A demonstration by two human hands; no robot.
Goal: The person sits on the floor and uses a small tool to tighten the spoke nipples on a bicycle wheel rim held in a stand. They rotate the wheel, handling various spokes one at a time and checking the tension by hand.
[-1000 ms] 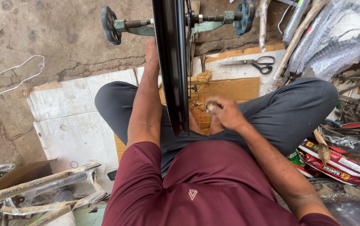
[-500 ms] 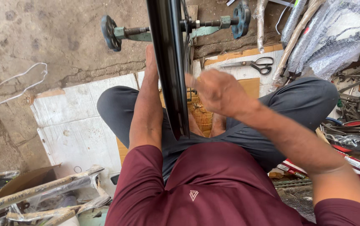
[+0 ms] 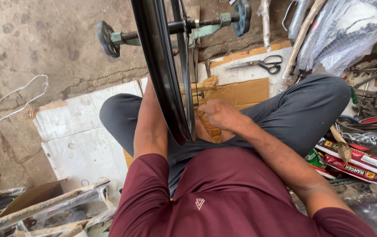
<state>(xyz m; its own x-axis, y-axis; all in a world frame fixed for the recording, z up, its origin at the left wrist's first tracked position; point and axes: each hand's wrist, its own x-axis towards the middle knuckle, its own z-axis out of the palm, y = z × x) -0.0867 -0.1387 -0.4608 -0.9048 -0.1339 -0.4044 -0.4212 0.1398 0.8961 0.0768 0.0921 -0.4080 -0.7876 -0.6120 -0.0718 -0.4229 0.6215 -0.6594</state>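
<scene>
Between the person's crossed legs, a black bicycle wheel rim [image 3: 160, 74] stands upright on a truing stand [image 3: 175, 28], its lower edge near the lap. The right hand [image 3: 219, 115] is curled narrow just beside the rim's right edge, at the spokes; any held item cannot be told. The left hand is hidden behind the rim. Flattened cardboard [image 3: 79, 136] leaves room at left; scissors [image 3: 263, 64] and tools [image 3: 372, 96] crowd the right.

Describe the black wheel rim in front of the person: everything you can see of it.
The black wheel rim stands upright on edge, glossy and smooth, seemingly metal, with thin spokes beside it. It is mounted on a threaded axle held in a green-grey stand. Its lower edge dips between the person's crossed legs. The right hand is closed at its spoke side; the left hand is hidden behind it.
</scene>
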